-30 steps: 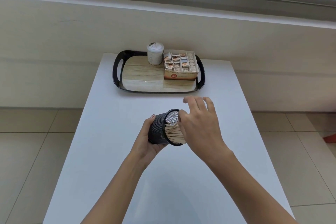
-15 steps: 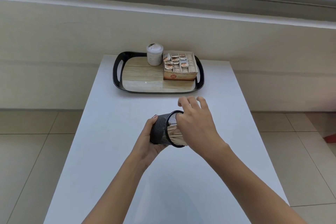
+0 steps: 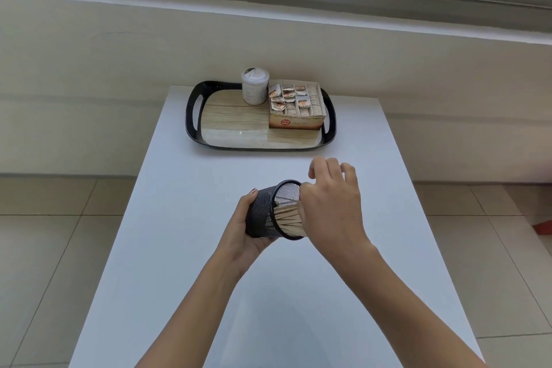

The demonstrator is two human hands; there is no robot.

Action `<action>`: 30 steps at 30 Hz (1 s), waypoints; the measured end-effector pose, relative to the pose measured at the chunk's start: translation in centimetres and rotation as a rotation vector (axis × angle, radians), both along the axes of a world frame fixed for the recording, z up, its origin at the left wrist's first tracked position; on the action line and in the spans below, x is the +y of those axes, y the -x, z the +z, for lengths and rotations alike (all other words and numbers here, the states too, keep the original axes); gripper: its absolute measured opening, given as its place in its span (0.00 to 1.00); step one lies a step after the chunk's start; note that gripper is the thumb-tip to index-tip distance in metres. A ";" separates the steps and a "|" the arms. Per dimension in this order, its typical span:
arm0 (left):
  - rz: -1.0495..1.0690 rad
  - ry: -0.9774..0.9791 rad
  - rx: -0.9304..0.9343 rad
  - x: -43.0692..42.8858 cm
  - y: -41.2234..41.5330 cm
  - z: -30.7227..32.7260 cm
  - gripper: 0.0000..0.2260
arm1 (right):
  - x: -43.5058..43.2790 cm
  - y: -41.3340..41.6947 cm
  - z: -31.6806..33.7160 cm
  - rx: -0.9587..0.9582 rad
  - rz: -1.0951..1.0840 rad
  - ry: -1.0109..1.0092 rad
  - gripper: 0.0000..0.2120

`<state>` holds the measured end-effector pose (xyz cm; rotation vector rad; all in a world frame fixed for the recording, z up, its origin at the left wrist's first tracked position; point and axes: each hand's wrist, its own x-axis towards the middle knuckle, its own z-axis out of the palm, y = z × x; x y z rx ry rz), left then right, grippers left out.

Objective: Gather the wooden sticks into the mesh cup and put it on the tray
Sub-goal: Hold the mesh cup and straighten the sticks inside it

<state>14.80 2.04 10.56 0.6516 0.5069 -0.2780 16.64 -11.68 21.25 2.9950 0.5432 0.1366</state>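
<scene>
1. Left hand (image 3: 242, 227) grips the mesh cup (image 3: 264, 212), tipped with its mouth toward 3 o'clock, over the bench (image 3: 185, 248), at 6 o'clock from the tray (image 3: 192, 119)
2. Right hand (image 3: 331, 206), fingers loosely bent and grasping nothing, covers the outer ends of the wooden sticks (image 3: 288, 218); its thumb is hidden

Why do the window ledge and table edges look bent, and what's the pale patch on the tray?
Head view: the wide-angle lens curves the window ledge and splays the table edges; the pale patch on the tray is likely reflected daylight.
</scene>
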 end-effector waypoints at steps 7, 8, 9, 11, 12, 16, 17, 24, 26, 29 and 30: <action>-0.016 0.018 -0.024 -0.2 0.0 0.0 0.13 | -0.1 -0.4 -0.2 0.043 0.036 -0.060 0.09; -0.013 0.019 -0.026 -0.2 0.0 0.0 0.13 | -0.1 -0.4 -0.3 0.054 0.036 -0.069 0.09; -0.012 0.020 -0.028 -0.1 0.0 0.0 0.13 | -0.2 -0.4 -0.5 0.057 0.038 -0.073 0.09; -0.012 0.026 -0.033 -0.1 0.0 0.0 0.12 | -0.3 -0.4 -0.6 0.024 0.051 -0.108 0.07; -0.011 0.029 -0.032 -0.1 0.0 0.1 0.12 | -0.4 -0.3 -0.5 -0.014 0.051 -0.178 0.06; 0.042 0.073 0.004 0.2 0.1 0.1 0.13 | -1.3 0.0 -0.6 -0.098 -0.032 -0.746 0.05; 0.062 0.091 0.022 0.2 0.1 0.0 0.13 | -1.5 0.1 -0.7 -0.085 -0.076 -0.880 0.05; 0.151 0.171 0.083 -0.3 0.1 0.0 0.14 | -1.2 3.3 -3.6 0.169 -0.249 -1.275 0.24; 0.153 0.176 0.076 -0.3 0.0 -0.1 0.14 | -0.5 4.2 -4.3 0.215 -0.187 -1.212 0.33; 0.140 0.188 0.067 -0.3 0.0 -0.3 0.15 | 0.2 4.5 -5.1 0.207 -0.110 -1.126 0.39; 0.132 0.192 0.061 -0.3 0.0 -0.3 0.15 | 0.4 4.5 -5.2 0.228 -0.108 -1.137 0.42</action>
